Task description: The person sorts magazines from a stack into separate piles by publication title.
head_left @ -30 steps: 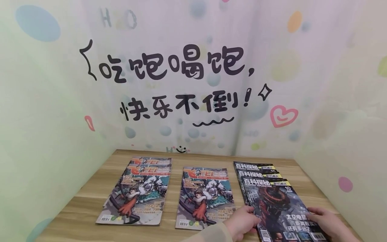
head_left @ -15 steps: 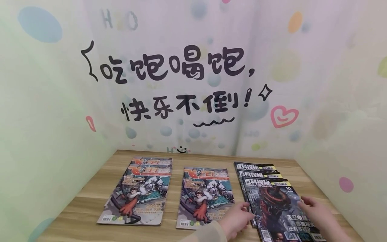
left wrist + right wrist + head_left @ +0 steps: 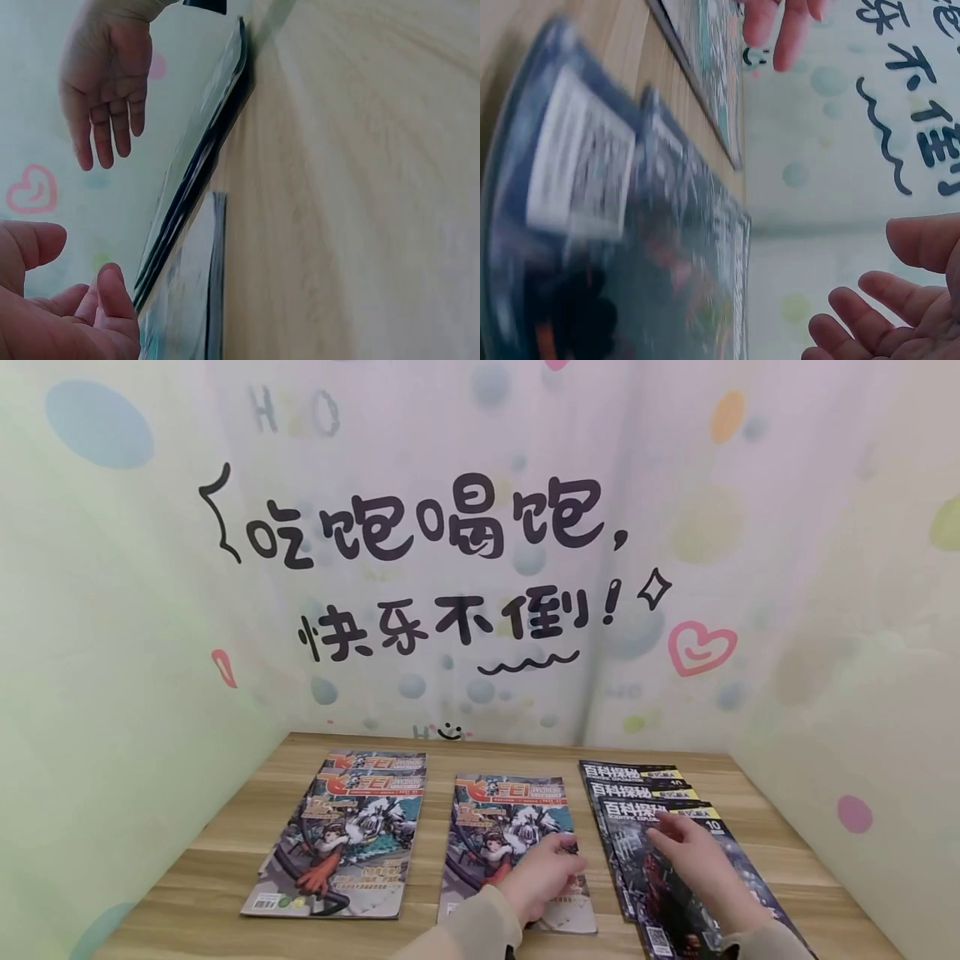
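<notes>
My left hand (image 3: 542, 878) hovers over the lower right of the middle comic magazine (image 3: 498, 827), its fingers relaxed and holding nothing. Over the front dark science magazine (image 3: 652, 893) is my right hand (image 3: 701, 864), also holding nothing. That magazine lies overlapped on others of its kind, forming a stepped row at the right. In the left wrist view, the right hand (image 3: 112, 90) hangs with straight fingers above the magazine edges. The right wrist view has my right hand's loose fingers (image 3: 847, 307) apart from the dark covers (image 3: 667, 247).
At the left, two overlapping comic magazines (image 3: 345, 852) lie on the wooden table (image 3: 217, 860). A printed curtain (image 3: 450, 568) with large black lettering stands behind the table, and pale side walls (image 3: 862, 710) flank it.
Both hands have come away from the sides of the front dark magazine. The left moved left over the middle comic; the right rose and moved left above the dark cover.
</notes>
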{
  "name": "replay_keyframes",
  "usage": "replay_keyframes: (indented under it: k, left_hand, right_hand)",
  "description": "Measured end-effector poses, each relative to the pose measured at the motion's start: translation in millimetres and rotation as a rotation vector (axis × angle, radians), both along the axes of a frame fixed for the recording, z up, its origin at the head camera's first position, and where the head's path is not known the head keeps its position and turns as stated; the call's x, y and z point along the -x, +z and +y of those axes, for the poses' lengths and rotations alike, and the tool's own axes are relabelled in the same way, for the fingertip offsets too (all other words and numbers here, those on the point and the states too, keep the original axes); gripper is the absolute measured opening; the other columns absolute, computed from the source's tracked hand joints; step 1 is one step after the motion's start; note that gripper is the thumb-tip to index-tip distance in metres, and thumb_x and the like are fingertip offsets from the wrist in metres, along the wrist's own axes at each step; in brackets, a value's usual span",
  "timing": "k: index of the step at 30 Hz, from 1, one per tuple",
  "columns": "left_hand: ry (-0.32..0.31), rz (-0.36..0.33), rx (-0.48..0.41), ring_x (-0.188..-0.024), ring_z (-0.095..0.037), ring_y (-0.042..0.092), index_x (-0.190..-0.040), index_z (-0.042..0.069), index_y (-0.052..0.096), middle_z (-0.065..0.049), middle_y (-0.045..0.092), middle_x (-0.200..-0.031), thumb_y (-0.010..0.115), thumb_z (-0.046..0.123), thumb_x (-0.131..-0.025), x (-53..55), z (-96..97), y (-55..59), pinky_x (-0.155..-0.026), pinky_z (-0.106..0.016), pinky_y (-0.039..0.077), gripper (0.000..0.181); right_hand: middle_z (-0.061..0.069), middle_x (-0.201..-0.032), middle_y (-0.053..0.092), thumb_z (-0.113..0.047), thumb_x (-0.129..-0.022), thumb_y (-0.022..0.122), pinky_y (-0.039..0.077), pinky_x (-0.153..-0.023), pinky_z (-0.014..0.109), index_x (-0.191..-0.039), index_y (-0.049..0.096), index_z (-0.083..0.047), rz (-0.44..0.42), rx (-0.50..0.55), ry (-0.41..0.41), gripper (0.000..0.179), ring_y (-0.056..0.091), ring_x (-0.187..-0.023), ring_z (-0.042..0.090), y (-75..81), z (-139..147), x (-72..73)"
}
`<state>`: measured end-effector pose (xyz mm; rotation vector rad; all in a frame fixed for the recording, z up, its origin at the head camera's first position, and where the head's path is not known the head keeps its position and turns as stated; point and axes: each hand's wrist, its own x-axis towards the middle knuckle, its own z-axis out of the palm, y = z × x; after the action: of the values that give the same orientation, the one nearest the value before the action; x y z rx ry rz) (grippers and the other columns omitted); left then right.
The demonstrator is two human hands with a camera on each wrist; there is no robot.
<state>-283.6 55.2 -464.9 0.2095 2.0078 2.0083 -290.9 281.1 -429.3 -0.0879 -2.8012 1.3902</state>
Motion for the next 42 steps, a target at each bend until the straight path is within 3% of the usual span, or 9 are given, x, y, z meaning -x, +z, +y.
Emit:
replay_keyframes:
  k: [6,13,17,20,23,27,30,36,42]
  left_hand:
    - [0.049,0.035,0.066,-0.073,-0.016,0.051,-0.139,0.0,0.045,-0.006,0.058,-0.103,0.061,0.019,-0.092,6.9,-24.9,4.5,-0.067,-0.03,0.046,0.053]
    - [0.106,0.002,0.094,-0.09,-0.024,0.055,-0.143,0.0,0.039,-0.016,0.053,-0.125,0.062,0.025,-0.093,12.5,-56.9,6.6,-0.08,-0.04,0.047,0.06]
    - [0.147,0.013,0.085,-0.065,-0.016,0.049,-0.146,-0.001,0.032,-0.02,0.055,-0.117,0.06,0.024,-0.094,15.1,-74.1,5.2,-0.065,-0.034,0.047,0.064]
    - [0.183,0.037,0.096,-0.059,-0.016,0.047,-0.146,-0.003,0.03,-0.019,0.056,-0.112,0.06,0.023,-0.094,16.7,-85.6,1.9,-0.062,-0.035,0.047,0.066]
    - [0.237,0.078,0.12,-0.088,-0.027,0.058,-0.145,-0.006,0.03,-0.024,0.052,-0.126,0.06,0.021,-0.093,17.8,-95.2,-1.4,-0.081,-0.045,0.049,0.066]
    - [0.305,0.09,0.136,-0.123,-0.046,0.043,-0.145,-0.007,0.029,-0.032,0.036,-0.142,0.059,0.019,-0.092,18.8,-104.2,-3.8,-0.1,-0.058,0.036,0.066]
    - [0.347,0.076,0.143,-0.126,-0.049,0.038,-0.146,-0.006,0.029,-0.032,0.036,-0.142,0.059,0.02,-0.093,18.0,-109.5,-4.5,-0.102,-0.061,0.033,0.066]
    - [0.427,0.065,0.166,-0.121,-0.046,0.046,-0.143,-0.007,0.033,-0.031,0.047,-0.132,0.059,0.02,-0.093,13.9,-118.9,-7.3,-0.099,-0.058,0.038,0.063]
    - [0.424,0.012,0.18,-0.126,-0.049,0.038,-0.142,-0.011,0.033,-0.035,0.035,-0.141,0.057,0.02,-0.094,11.7,-122.1,-8.6,-0.101,-0.06,0.035,0.062]
  right_hand:
    - [0.031,-0.137,0.041,-0.027,-0.097,0.055,0.042,-0.095,0.055,-0.144,0.032,0.006,0.004,0.07,0.04,0.061,0.043,-0.122,0.045,-6.0,-31,3.9]
    - [0.031,-0.14,0.038,-0.029,-0.097,0.055,0.035,-0.101,0.06,-0.145,0.032,0.004,-0.007,0.14,0.022,0.062,0.037,-0.128,0.047,-16.8,-63,8.1]
    - [0.033,-0.139,0.038,-0.022,-0.097,0.054,0.036,-0.101,0.058,-0.143,0.033,0.007,0.008,0.196,0.016,0.059,0.038,-0.127,0.047,-25.0,-80,12.4]
    - [0.033,-0.138,0.039,-0.021,-0.096,0.055,0.036,-0.101,0.059,-0.142,0.033,0.009,-0.009,0.232,-0.007,0.059,0.039,-0.125,0.047,-31.3,-90,15.7]
    - [0.032,-0.142,0.036,-0.022,-0.095,0.055,0.034,-0.103,0.059,-0.143,0.032,0.008,-0.048,0.281,-0.041,0.061,0.036,-0.129,0.047,-36.1,-99,18.1]
    - [0.035,-0.145,0.03,-0.018,-0.095,0.054,0.03,-0.106,0.059,-0.144,0.028,0.01,-0.056,0.328,-0.068,0.062,0.031,-0.132,0.049,-41.2,-109,20.0]
    - [0.036,-0.145,0.028,-0.014,-0.095,0.054,0.029,-0.106,0.06,-0.145,0.027,0.011,-0.061,0.351,-0.09,0.062,0.029,-0.132,0.05,-44.7,-114,20.3]
    - [0.035,-0.146,0.026,-0.014,-0.096,0.055,0.027,-0.106,0.06,-0.146,0.026,0.009,-0.08,0.378,-0.126,0.063,0.026,-0.134,0.049,-47.7,-118,19.1]
    - [0.035,-0.144,0.03,-0.014,-0.096,0.055,0.031,-0.105,0.059,-0.145,0.027,0.01,-0.083,0.366,-0.149,0.061,0.031,-0.132,0.048,-48.8,-119,18.3]
